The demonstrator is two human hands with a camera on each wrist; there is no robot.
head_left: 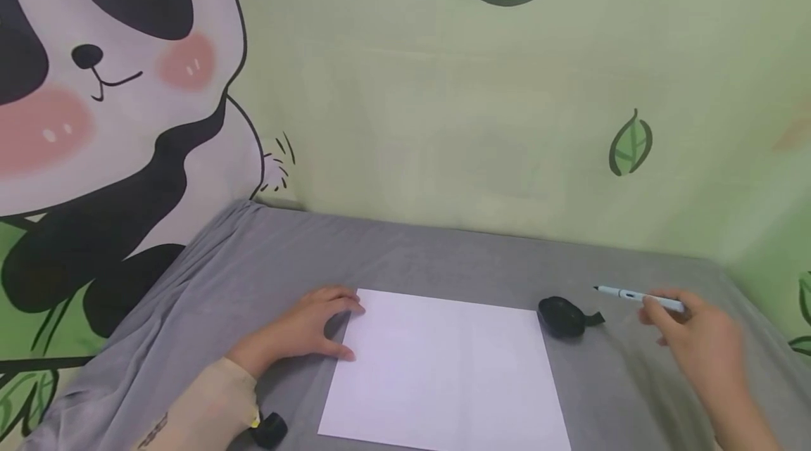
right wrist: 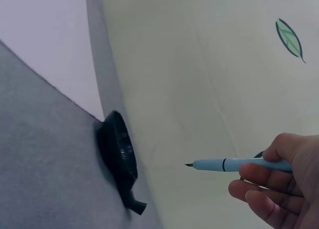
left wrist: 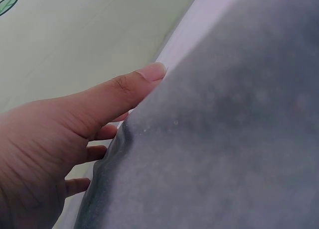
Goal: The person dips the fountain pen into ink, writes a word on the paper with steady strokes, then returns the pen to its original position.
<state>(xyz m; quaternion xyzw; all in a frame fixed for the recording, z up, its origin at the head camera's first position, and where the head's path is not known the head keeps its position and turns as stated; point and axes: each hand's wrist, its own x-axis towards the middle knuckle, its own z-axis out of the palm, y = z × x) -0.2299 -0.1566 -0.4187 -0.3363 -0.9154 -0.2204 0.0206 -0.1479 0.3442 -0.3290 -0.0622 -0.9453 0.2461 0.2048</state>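
Observation:
A blank white sheet of paper (head_left: 443, 373) lies on the grey cloth. At its upper left edge, my left hand (head_left: 317, 324) rests with thumb and fingers spread, fingertips on the paper's margin. In the left wrist view the thumb (left wrist: 134, 84) lies along the sheet's edge. Off to the right, my right hand (head_left: 706, 338) pinches a light blue fountain pen (right wrist: 209, 164) between thumb and fingers. The pen's dark nib points left, raised above the cloth and away from the sheet. Between the pen and the sheet's upper right corner sits a black rounded object (head_left: 562, 317) with a short tail.
Grey cloth (head_left: 405, 247) covers the surface and is rumpled at the left. A pale green backdrop (head_left: 393, 120) with a painted panda (head_left: 209, 176) and leaves rises behind it. A small black item (head_left: 271, 430) shows beside the left sleeve.

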